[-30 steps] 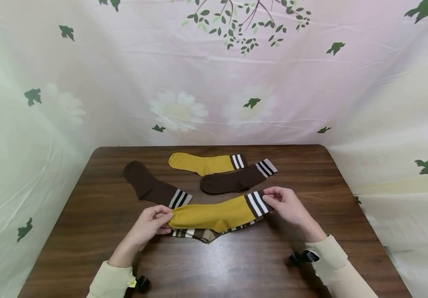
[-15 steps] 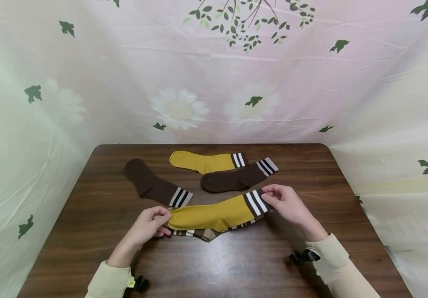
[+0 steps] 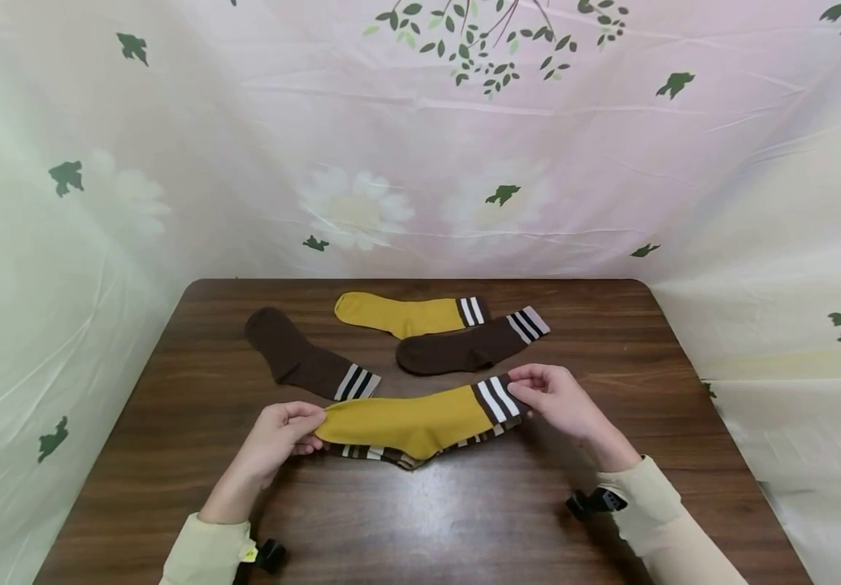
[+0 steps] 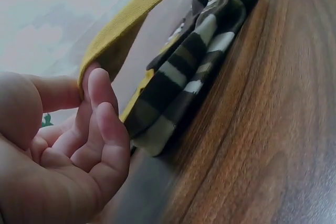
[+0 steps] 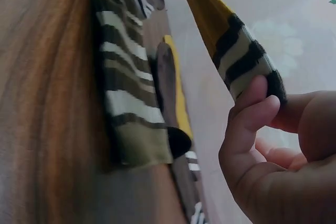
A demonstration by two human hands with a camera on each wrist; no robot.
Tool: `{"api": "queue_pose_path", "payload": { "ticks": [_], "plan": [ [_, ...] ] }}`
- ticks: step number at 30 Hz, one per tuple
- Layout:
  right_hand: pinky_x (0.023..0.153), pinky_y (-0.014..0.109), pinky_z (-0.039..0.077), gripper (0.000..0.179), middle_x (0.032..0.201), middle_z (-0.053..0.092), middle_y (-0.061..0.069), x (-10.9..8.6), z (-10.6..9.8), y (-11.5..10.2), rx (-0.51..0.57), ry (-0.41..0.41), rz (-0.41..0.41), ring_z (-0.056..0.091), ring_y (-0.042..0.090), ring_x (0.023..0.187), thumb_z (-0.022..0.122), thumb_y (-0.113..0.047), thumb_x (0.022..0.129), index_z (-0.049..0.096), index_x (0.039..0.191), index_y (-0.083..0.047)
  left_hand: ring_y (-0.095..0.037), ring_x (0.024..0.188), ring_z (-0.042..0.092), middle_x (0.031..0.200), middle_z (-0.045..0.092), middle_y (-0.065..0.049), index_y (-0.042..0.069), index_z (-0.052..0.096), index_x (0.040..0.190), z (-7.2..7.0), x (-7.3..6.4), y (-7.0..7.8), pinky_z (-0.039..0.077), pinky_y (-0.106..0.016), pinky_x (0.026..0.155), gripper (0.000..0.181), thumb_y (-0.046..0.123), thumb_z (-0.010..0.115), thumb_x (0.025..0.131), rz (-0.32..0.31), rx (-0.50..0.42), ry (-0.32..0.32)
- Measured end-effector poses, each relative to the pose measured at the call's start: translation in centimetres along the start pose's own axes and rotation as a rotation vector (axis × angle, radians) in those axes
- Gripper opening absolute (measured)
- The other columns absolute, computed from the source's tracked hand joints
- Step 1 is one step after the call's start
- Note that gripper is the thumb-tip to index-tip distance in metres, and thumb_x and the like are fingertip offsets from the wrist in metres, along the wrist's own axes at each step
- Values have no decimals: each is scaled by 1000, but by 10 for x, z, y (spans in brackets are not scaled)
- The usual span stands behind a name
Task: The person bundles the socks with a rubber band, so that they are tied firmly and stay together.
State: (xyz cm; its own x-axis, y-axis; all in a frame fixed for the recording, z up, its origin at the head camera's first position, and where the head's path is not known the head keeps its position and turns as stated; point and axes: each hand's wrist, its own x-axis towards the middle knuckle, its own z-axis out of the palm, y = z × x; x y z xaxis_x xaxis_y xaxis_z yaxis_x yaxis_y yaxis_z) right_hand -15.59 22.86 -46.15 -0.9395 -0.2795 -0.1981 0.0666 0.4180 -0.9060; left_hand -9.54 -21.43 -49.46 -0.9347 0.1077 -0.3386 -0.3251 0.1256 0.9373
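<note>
Both sleeves (image 3: 204, 551) are of pale cream cloth, and beside each is a small black camera (image 3: 587, 504); near the left camera (image 3: 271, 556) is a yellow tag (image 3: 249, 552).

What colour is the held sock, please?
The held sock is mainly yellow, clearest in the head view.

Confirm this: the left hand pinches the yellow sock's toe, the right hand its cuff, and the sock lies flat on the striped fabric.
No: the yellow sock isn't lying on the striped fabric; it's held up, with a gap between them, as the right wrist view shows. The left hand pinches its toe, the right hand its cuff.
</note>
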Motion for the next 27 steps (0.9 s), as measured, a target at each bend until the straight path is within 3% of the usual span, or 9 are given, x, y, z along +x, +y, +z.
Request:
{"api": "queue_pose_path", "payload": {
  "ticks": [7,18,27],
  "plan": [
    [65,28,58,31,103,74,13,6,10,22,9,-22,62,65,10,79,66,-9,103,64,126,11,-12,65,69,81,74,-8,-12,67,117,-1,4,-5,58,-25,61,28,13,64,105,-27,23,13],
    [65,29,59,25,98,72,14,8,20,35,-103,1,14,66,17,79,64,-5,103,64,122,11,-16,69,72,88,78,-11,-11,68,116,2,6,-8,59,-26,62,24,11,65,105,0,84,64],
    [61,27,56,23,93,70,11,7,24,34,-185,14,-65,65,14,71,66,-4,101,64,120,9,-17,59,65,76,74,-7,-2,74,103,4,7,-9,52,-25,61,12,9,70,101,132,355,185]
  ]
}}
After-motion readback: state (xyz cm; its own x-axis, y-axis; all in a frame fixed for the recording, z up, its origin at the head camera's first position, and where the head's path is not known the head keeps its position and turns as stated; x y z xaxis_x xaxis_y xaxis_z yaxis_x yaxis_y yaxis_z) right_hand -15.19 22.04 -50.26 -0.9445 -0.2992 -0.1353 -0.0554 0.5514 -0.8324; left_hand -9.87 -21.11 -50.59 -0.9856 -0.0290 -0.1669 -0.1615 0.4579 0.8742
